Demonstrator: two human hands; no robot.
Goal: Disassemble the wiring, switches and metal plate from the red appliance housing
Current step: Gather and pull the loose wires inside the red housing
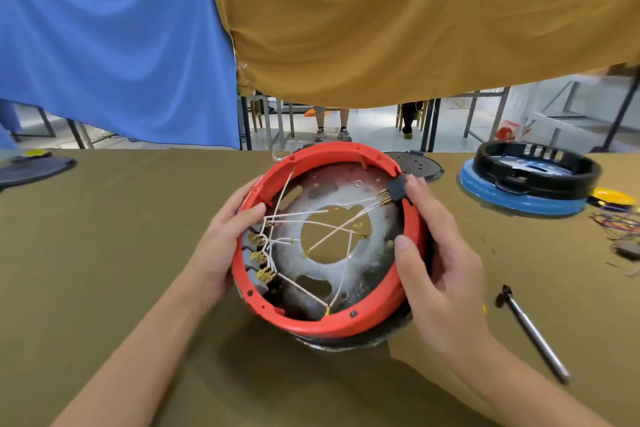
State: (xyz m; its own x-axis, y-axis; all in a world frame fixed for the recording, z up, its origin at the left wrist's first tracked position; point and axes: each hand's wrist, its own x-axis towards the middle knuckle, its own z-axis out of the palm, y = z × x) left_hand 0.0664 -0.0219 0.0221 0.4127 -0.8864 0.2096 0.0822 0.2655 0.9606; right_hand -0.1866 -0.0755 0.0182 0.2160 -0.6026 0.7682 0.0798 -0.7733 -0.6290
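Both hands, left hand [225, 239] & right hand [433, 253], grip red housing [412, 246] rim; stiff, light shell w/ fragile wires [332, 218]; hold rim.

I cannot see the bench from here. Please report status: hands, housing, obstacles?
Both hands grip the red housing: left hand on left rim, right hand on right rim. White wires and metal plate still inside. Nothing blocking.

Both bare forearms reach forward and converge. The left hand [227, 236] curls inward, thumb hooked forward at its top, fingers wrapped out of sight behind. The right hand [440, 260] grips opposite, thumb pressed inward, fingers extended upward beyond it.
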